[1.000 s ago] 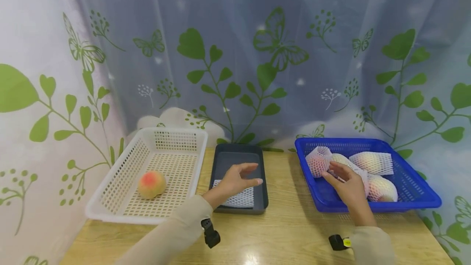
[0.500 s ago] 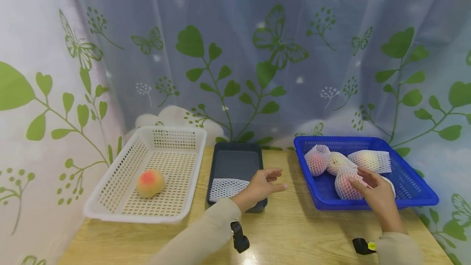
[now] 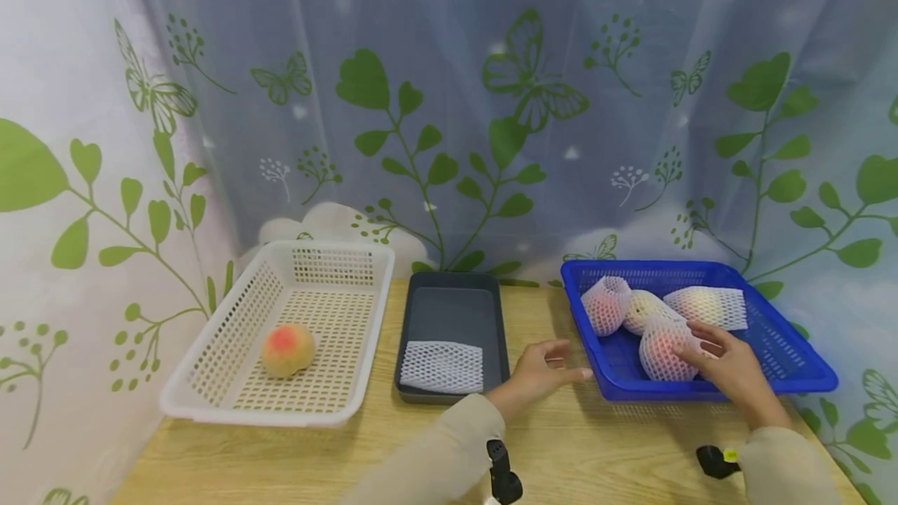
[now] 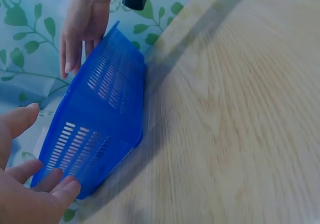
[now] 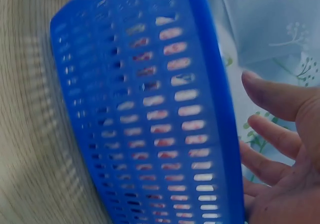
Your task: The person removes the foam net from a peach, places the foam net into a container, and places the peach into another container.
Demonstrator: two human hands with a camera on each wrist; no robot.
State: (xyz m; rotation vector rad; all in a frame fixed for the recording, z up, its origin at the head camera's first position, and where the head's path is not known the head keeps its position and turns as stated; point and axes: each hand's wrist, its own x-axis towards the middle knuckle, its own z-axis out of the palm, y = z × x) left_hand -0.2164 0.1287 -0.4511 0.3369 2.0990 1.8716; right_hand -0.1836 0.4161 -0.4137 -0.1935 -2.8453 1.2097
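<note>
Over the front of the blue basket (image 3: 786, 369) my right hand (image 3: 737, 369) hovers with loosely bent, parted fingers. Its fingertips overlap the right side of a netted peach (image 3: 666, 353), and it hides what lies behind it. In the right wrist view, the right hand's thumb and fingers (image 5: 275, 139) are spread beside the basket rim. My left hand (image 3: 540, 376) reaches toward the basket's left wall, its fingers apart and holding nothing. Several peaches in white foam nets lie in the basket, among them a reddish one (image 3: 605, 309) at the left and a pale one (image 3: 701, 306) behind.
A white basket (image 3: 210, 411) at the left holds one bare peach (image 3: 288, 351). Between the baskets, a dark grey tray (image 3: 452, 306) carries a flat white foam net (image 3: 443, 367). The wooden table (image 3: 596, 458) backs onto a printed curtain (image 3: 449, 100).
My left hand has moved right, off the grey tray, uncovering the foam net. My right hand has shifted right across the blue basket, exposing the front netted peach and covering another.
</note>
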